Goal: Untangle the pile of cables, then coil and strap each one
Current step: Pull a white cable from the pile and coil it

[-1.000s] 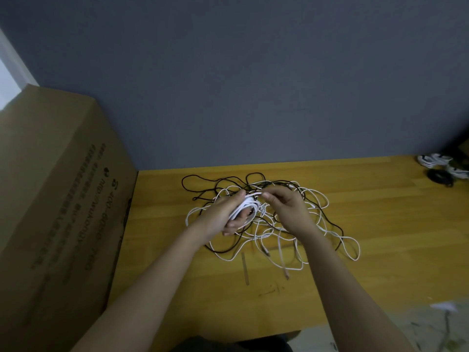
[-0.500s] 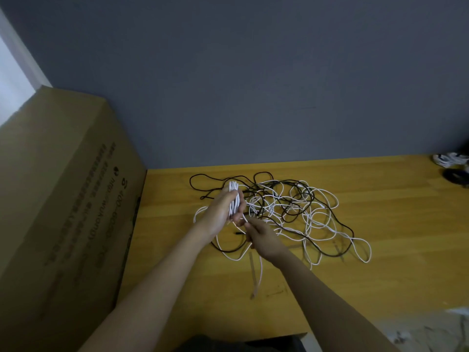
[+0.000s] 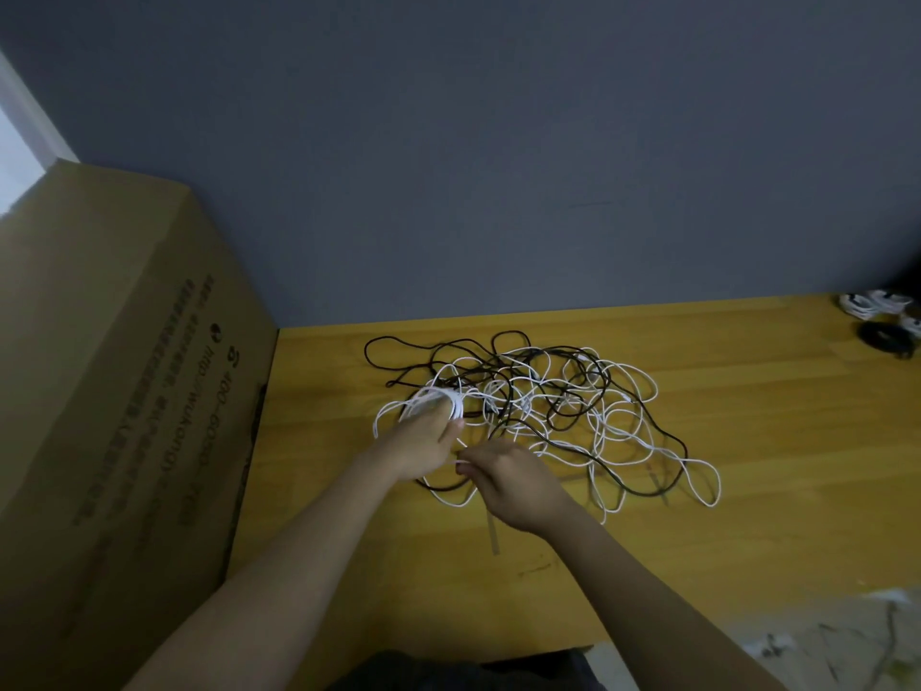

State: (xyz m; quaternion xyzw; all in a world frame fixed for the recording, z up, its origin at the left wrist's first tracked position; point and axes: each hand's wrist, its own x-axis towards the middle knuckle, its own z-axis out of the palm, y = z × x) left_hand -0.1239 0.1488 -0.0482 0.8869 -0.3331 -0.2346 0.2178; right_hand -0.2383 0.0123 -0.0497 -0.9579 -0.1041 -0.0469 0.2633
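Note:
A tangled pile of white and black cables (image 3: 558, 406) lies on the wooden table (image 3: 747, 441) near the wall. My left hand (image 3: 423, 446) grips a small coil of white cable (image 3: 438, 401) wound around its fingers at the pile's left edge. Just to its right, my right hand (image 3: 513, 481) pinches the white strand that leads to that coil. Part of the coil is hidden behind my left hand's fingers.
A large cardboard box (image 3: 114, 391) stands against the table's left side. Coiled white and black cables (image 3: 882, 316) lie at the far right edge. A thin strap (image 3: 493, 536) lies on the table below my right hand. The table's front edge is close to me.
My right hand moved from the top of the pile down to below the coil, drawing the white strand along. My left hand turned the coil and now holds it lower and flatter.

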